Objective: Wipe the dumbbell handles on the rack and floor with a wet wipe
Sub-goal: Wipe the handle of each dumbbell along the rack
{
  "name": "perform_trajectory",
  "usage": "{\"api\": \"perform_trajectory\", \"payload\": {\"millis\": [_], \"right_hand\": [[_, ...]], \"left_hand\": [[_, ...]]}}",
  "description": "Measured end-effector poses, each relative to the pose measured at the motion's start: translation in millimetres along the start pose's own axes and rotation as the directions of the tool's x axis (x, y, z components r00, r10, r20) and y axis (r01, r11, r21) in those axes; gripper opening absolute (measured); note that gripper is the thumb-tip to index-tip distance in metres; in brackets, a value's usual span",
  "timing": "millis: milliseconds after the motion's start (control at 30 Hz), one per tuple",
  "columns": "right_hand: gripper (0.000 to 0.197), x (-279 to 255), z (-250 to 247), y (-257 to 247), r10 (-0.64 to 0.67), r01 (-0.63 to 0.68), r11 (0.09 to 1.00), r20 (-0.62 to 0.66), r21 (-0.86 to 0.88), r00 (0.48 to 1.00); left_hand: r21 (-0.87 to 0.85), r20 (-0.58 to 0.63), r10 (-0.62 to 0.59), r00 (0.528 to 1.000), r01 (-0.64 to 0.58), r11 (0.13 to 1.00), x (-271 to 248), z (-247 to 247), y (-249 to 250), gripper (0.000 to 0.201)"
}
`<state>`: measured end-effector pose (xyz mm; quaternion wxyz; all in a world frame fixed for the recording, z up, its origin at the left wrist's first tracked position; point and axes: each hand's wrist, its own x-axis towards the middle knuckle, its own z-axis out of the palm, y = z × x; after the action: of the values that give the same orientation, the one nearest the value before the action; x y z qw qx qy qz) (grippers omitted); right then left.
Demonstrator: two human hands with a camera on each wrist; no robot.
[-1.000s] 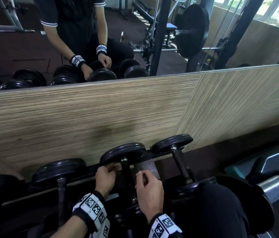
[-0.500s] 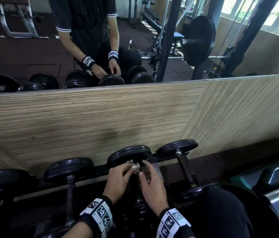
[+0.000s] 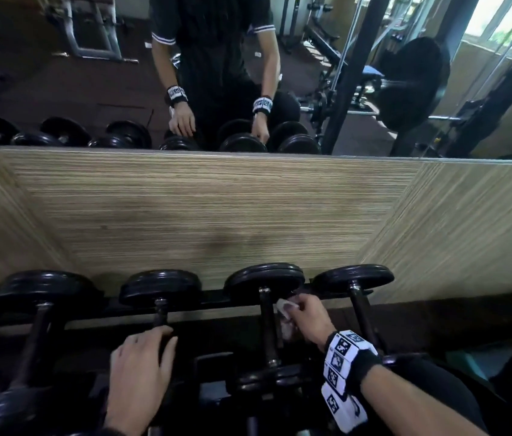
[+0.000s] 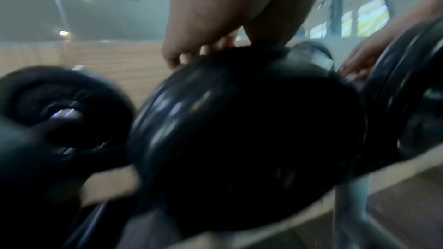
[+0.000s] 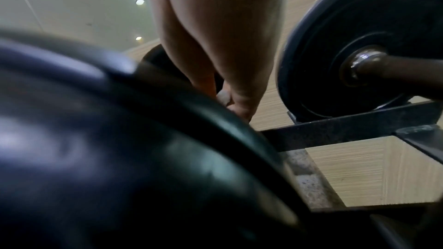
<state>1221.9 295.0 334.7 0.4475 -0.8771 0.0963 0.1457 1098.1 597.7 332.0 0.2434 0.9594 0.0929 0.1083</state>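
Since half a second ago both hands have parted: the left hand point(image 3: 141, 369) has slid away from the third dumbbell to the second, while the right hand point(image 3: 306, 319) stays beside the third. Four black dumbbells lie side by side on the dark metal rack point(image 3: 213, 302), their far plates against a striped wood-look wall panel point(image 3: 216, 209) under a mirror point(image 3: 91, 73). The third dumbbell's handle point(image 3: 267, 325) is a dark, dull bar running toward the person. The second dumbbell's handle point(image 3: 161, 311) is partly hidden by the left hand, whose fingers point(image 3: 161, 336) lie nearly straight over it and the near plate, holding nothing that shows. The right hand's fingers point(image 3: 298, 305) are curled, pinching a crumpled pale wet wipe point(image 3: 283, 309) just right of the third handle, touching or nearly so; blur leaves that unclear. A patterned wristband point(image 3: 347, 357) wraps the right wrist.
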Motion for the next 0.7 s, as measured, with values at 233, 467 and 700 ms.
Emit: {"api": "perform_trajectory", "payload": {"millis": [233,467,700], "right_hand": [[0.028,38.8,21.1,-2.8,-0.096,0.129,0.976,0.184,-0.176,0.978],[0.031,24.0,17.0,21.9,-0.112,0.132,0.988,0.206,-0.086,0.972],[0.027,35.4,27.3,20.1,-0.1,0.112,0.991,0.152,-0.068,0.983]], "left_hand": [[-0.044,-0.007,-0.178,0.984,0.177,0.983,-9.0,-10.6,5.3,0.008],[-0.071,-0.034,-0.273,0.962,0.27,0.96,-8.5,-15.4,12.6,0.004],[-0.079,-0.065,-0.285,0.956,0.28,0.957,-9.6,-15.1,11.0,0.006]]}}
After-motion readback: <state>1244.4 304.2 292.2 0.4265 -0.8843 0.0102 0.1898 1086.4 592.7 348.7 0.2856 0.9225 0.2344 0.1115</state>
